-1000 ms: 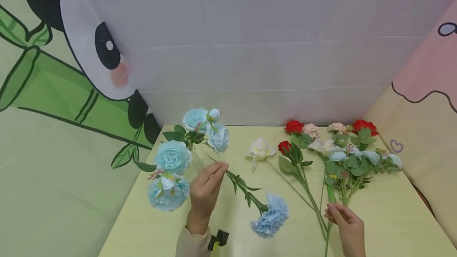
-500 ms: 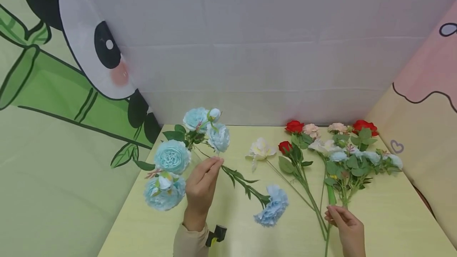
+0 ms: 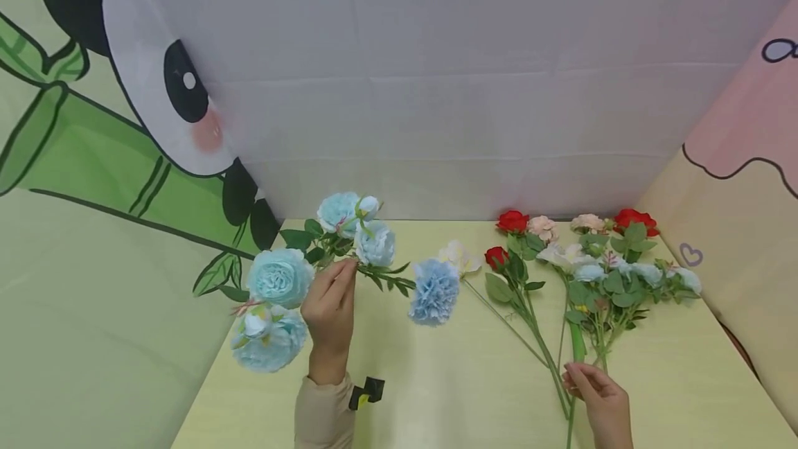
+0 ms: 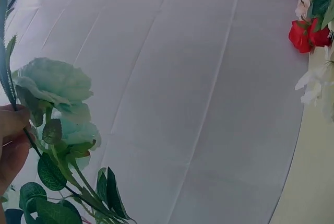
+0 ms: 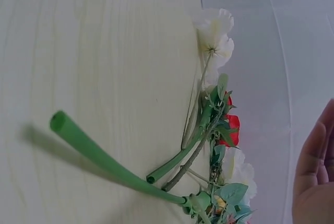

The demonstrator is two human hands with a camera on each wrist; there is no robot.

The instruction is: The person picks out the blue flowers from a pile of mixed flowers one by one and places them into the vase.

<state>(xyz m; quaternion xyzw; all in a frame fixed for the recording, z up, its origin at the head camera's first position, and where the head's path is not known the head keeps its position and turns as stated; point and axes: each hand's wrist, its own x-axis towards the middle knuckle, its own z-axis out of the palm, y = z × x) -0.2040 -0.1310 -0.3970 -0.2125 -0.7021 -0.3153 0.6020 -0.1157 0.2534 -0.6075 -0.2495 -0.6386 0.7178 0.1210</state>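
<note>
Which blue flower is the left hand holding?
The deeper blue ruffled flower: the left hand pinches its stem. The other blue flowers are paler.

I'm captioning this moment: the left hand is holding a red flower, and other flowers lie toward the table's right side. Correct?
Not quite: the head view shows the left hand holding a blue flower, not red. Other flowers do lie there.

Pale-yellow table point(image 3: 486, 393), greyish-white cloth point(image 3: 461, 109) w/ horiz. creases rising behind its back edge. Past L edge: panda print point(image 3: 143, 75), blk ear & eye, pinkish cheek, plus green bamboo print point(image 3: 93, 144), dk outlines. Past R edge: cream side cloth point(image 3: 742, 234) w/ pink print point(image 3: 748, 116), wavy dk border; sm. purple heart point(image 3: 691, 255) nr back R corner.
</note>
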